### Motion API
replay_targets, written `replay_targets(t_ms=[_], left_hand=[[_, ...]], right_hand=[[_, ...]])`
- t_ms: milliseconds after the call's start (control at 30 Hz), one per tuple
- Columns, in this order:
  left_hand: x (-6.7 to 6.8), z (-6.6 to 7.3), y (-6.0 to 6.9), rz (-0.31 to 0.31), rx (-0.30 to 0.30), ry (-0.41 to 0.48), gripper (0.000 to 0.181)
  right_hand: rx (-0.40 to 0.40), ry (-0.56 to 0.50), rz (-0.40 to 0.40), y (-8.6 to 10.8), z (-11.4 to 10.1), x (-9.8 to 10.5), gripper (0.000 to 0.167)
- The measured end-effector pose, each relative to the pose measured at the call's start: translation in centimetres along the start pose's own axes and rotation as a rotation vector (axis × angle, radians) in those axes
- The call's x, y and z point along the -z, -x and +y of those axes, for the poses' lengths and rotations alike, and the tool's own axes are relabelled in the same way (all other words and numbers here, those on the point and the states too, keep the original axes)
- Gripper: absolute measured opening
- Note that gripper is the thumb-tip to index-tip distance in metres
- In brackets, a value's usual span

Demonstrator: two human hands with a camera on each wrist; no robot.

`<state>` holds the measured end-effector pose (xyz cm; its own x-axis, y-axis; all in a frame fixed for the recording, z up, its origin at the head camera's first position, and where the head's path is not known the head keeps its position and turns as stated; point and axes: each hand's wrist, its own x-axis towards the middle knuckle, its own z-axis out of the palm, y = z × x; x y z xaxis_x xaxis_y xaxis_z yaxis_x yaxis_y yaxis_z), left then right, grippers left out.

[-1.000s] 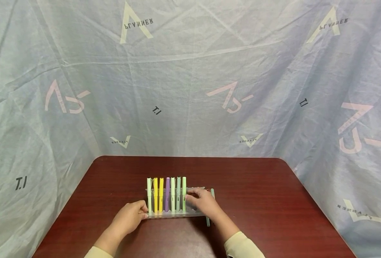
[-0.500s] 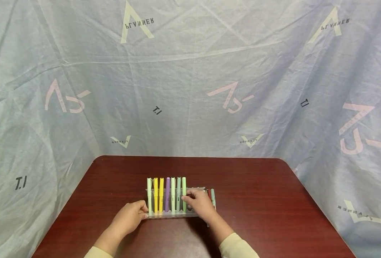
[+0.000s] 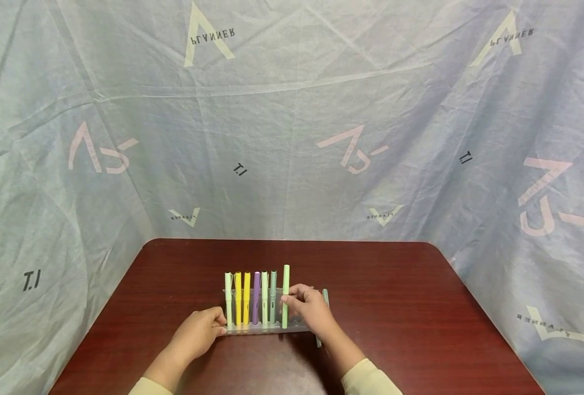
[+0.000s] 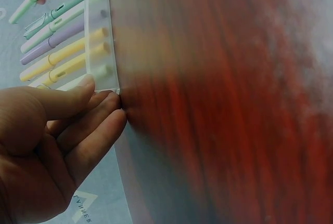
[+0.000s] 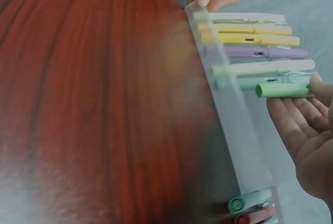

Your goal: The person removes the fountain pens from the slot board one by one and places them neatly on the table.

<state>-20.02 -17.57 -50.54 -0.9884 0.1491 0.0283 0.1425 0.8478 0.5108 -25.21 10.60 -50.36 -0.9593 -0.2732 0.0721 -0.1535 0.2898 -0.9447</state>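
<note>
A clear plastic pen stand (image 3: pixel 250 331) is on the dark red table, with a row of pens upright in it. My left hand (image 3: pixel 198 332) grips the stand's near left corner between thumb and fingers, also plain in the left wrist view. My right hand (image 3: pixel 313 310) pinches a light green pen (image 3: pixel 286 282) between thumb and fingers; in the right wrist view its lower end is up out of the stand. Still in the row are a pale green pen (image 3: pixel 229 296), two yellow pens (image 3: pixel 246 299), a purple pen (image 3: pixel 256 296), another pale green pen (image 3: pixel 264 296) and a teal pen (image 3: pixel 273 296).
Beside the stand's right end lie a green pen (image 5: pixel 250 201) and a red pen (image 5: pixel 255 216), partly behind the right hand in the head view. A grey printed cloth (image 3: pixel 292 164) hangs behind the table (image 3: pixel 396 307).
My right hand has taken hold of the light green pen at the row's right end and raised it out, slightly rightward. My left hand stays at the stand's corner.
</note>
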Motion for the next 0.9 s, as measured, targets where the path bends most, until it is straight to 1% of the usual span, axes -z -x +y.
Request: replay_targets(t_ms=[33, 233, 333, 633, 900], left_hand=[[0.0, 0.0, 0.0, 0.001, 0.000, 0.001, 0.017], [0.0, 0.0, 0.0, 0.003, 0.000, -0.006, 0.017], [0.1, 0.0, 0.0, 0.001, 0.004, -0.005, 0.016], [0.1, 0.0, 0.1, -0.009, 0.008, 0.000, 0.016], [0.0, 0.0, 0.0, -0.010, 0.006, 0.000, 0.016]], right_hand=[[-0.005, -0.015, -0.015, 0.1, 0.2, 0.0, 0.023], [-0.011, -0.201, -0.075, 0.6, 1.2, -0.1, 0.022], [-0.017, -0.246, -0.090, 0.5, 1.8, 0.2, 0.023], [-0.057, -0.238, -0.082, 1.0, 2.4, 1.3, 0.028], [-0.056, -0.227, -0.086, 1.3, 2.6, 2.2, 0.027]])
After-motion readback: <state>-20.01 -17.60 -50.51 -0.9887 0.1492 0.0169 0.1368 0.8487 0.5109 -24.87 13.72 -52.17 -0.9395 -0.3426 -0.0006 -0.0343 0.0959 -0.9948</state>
